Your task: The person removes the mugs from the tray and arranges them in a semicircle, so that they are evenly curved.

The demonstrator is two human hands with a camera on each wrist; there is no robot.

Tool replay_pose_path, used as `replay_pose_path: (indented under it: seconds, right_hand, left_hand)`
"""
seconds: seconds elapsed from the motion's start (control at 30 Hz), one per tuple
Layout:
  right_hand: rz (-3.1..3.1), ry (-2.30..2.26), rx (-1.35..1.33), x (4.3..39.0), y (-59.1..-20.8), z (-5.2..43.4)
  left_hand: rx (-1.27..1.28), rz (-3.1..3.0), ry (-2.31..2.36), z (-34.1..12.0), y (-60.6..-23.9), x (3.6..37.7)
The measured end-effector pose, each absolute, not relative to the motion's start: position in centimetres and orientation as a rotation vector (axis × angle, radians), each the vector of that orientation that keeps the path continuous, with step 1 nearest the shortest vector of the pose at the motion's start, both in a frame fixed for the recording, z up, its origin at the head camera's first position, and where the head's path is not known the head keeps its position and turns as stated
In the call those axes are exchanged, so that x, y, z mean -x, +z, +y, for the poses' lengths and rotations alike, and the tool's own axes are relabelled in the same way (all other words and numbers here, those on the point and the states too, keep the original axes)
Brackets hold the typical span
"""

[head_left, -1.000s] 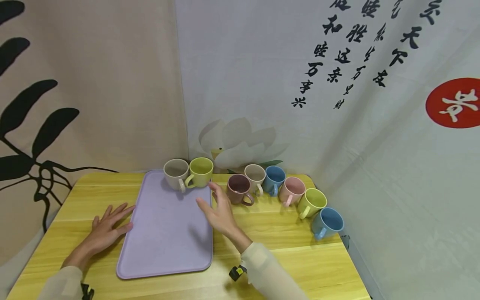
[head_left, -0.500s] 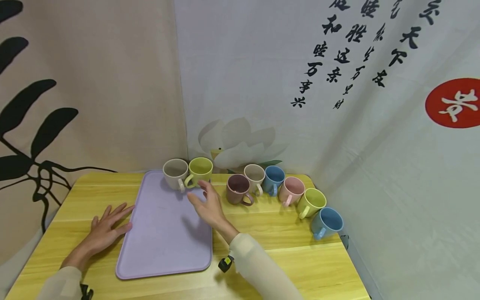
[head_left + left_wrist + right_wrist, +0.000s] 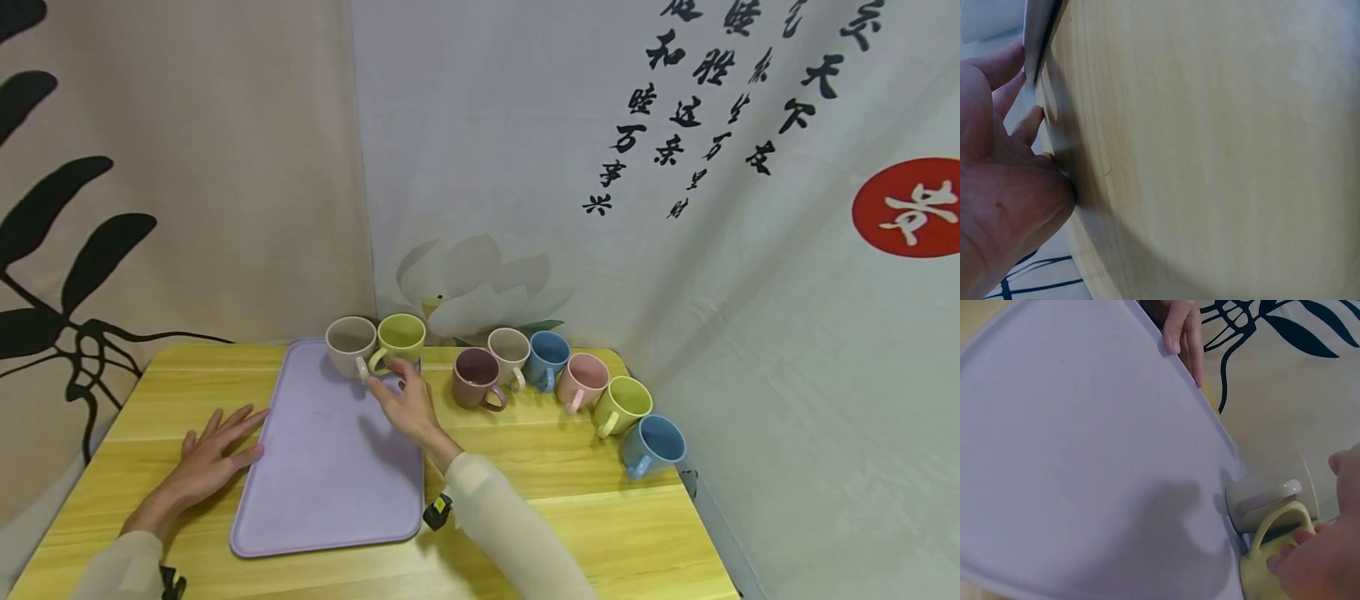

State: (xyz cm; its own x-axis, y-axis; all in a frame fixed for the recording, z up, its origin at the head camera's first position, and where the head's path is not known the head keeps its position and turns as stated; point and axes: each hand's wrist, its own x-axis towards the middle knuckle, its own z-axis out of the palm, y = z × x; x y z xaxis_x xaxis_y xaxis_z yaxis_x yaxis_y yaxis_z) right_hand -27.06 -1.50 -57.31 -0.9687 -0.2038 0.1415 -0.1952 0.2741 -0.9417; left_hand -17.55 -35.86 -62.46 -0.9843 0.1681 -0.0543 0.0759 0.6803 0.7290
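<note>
Looks like a staged recording corner rather than a lived-in room: printed cloth backdrops with black leaves, calligraphy and a lotus, hung close around a small wooden surface carrying a lilac tray and 8 pastel mugs.

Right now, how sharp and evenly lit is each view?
Head view: evenly lit, sharp, table edges bowed by the wide lens. Left wrist view: soft, close wood fills it, left hand blurred. Right wrist view: tray clear, right hand soft, casting a shadow.
</note>
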Motion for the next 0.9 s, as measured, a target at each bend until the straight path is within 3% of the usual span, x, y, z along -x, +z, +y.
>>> replay_pose_path:
  seconds: [0.9]
  right_hand:
    - [2.348, -2.000, 0.215, 28.1, -57.6, -4.1]
  left_hand:
    - [-0.191, 2.774, 1.187, -35.9, -62.5, 17.5]
